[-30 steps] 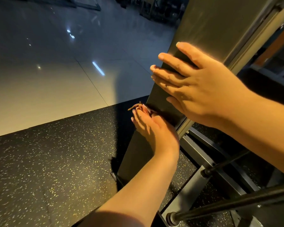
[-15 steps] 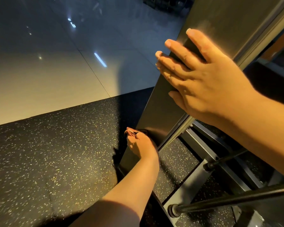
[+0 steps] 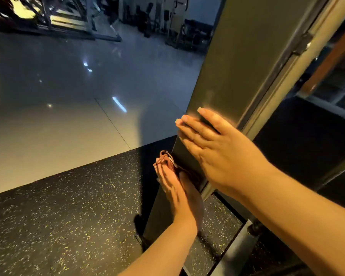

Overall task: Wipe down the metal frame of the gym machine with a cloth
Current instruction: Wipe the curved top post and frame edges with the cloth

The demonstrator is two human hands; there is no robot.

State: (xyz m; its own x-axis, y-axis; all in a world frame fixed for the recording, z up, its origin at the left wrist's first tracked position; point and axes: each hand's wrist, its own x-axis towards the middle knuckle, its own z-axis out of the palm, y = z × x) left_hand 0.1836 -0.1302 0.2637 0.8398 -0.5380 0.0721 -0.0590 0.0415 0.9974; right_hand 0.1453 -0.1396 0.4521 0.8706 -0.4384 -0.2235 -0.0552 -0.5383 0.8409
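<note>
1. Cloth (image 3: 166, 158): reddish-brown and bunched. It lies against the lower part of the metal frame (image 3: 237, 66), at the frame's left edge, pinned under the left hand (image 3: 176, 188). A crumpled end sticks out past the fingertips.
2. Left hand: the forearm reaches up from the bottom of the view. The fingers run straight up along the frame, laid close together. Grip: flat and uncurled, with the fingers pressing the cloth onto the metal rather than closing round it.
3. Right hand (image 3: 223, 156): enters from the right, palm flat on the frame's broad face, just above and to the right of the left hand. Grip: fingers straight and side by side, holding nothing. The fingertips reach the frame's left edge.
4. Metal frame: a wide, dull grey upright panel that runs in the view from lower left to upper right. A paler strip follows its right edge and carries a small bracket (image 3: 302, 43) near the top.
5. Floor: the frame's foot stands on a black rubber mat (image 3: 58, 216) with yellow flecks, near the mat's far edge, where it meets pale glossy tiles (image 3: 58, 126).
6. Steel bar (image 3: 235, 253): sits low over the mat, right of the frame's foot and below the right forearm.
7. Background: other gym machines (image 3: 167, 20) stand at the far edge of the tiles, dim and blurred.
</note>
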